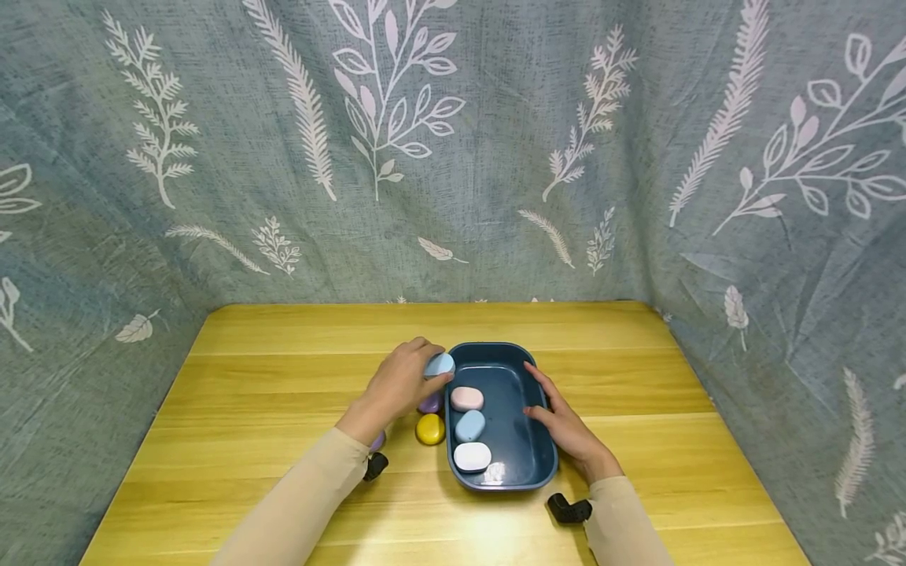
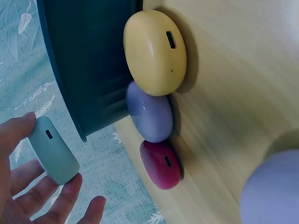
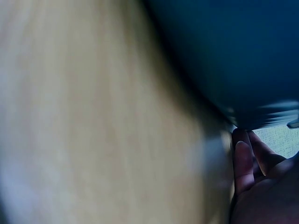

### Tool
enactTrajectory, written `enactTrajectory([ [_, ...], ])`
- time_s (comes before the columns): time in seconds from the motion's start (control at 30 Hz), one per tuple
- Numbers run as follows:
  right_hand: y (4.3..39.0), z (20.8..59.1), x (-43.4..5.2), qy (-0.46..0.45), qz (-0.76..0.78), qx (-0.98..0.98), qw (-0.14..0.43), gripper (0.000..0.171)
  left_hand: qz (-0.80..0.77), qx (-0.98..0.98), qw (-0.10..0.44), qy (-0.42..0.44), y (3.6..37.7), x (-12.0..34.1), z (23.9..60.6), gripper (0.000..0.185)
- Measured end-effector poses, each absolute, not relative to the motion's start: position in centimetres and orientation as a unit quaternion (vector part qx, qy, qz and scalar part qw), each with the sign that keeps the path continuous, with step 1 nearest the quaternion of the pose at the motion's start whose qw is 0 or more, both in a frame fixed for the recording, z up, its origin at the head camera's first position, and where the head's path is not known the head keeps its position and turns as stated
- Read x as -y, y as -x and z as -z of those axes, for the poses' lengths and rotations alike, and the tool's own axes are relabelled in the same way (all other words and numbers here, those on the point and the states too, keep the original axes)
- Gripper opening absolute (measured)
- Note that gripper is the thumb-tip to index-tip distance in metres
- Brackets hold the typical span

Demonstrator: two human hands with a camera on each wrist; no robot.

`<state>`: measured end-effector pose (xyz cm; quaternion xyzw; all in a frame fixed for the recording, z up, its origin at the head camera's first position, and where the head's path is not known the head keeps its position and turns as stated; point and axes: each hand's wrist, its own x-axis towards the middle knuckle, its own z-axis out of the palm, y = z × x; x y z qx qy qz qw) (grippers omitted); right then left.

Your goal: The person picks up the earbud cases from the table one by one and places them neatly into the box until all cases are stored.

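My left hand (image 1: 403,376) pinches a light blue pebble-shaped gadget (image 2: 53,151) between thumb and fingers, by the left rim of a dark blue tray (image 1: 520,424). A small port slot shows on the gadget. On the tray's right side, my right hand (image 1: 569,428) holds the wall, thumb and a finger over the rim. In the right wrist view, other fingers (image 3: 244,161) are against its outside. Inside, along the tray's left wall, lie a pink gadget (image 1: 467,398), another light blue one (image 1: 470,426) and a white one (image 1: 472,457).
Beside the tray's left wall, yellow (image 2: 154,53), purple (image 2: 150,112) and dark red (image 2: 160,164) gadgets lie on the wooden table (image 1: 269,393). Another purple gadget (image 2: 273,189) is nearer my left wrist. A patterned curtain (image 1: 453,196) hangs behind the table and along its sides.
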<state>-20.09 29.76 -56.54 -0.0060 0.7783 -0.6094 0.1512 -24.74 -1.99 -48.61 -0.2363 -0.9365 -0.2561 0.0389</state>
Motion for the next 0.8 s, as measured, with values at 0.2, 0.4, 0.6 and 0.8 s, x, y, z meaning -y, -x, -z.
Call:
enactTrajectory([
  [0.2,20.1,56.5,-29.8,0.008,0.611,-0.777,0.15,0.075,0.261,0.933,0.041,0.244,25.0,1.4,48.6,0.048],
  [0.4,20.1,56.5,-29.8,0.01,0.61,-0.779,0.147,0.075,0.262,0.934,0.036,0.24,25.1,0.8,48.6,0.05],
  [0.6,20.1,56.5,-29.8,0.009,0.608,-0.78,0.145,0.075,0.257,0.935,0.034,0.242,25.3,0.2,48.7,0.052],
  [0.8,20.0,56.5,-29.8,0.006,0.605,-0.782,0.147,0.074,0.256,0.933,0.043,0.248,25.4,-0.2,48.9,0.051],
])
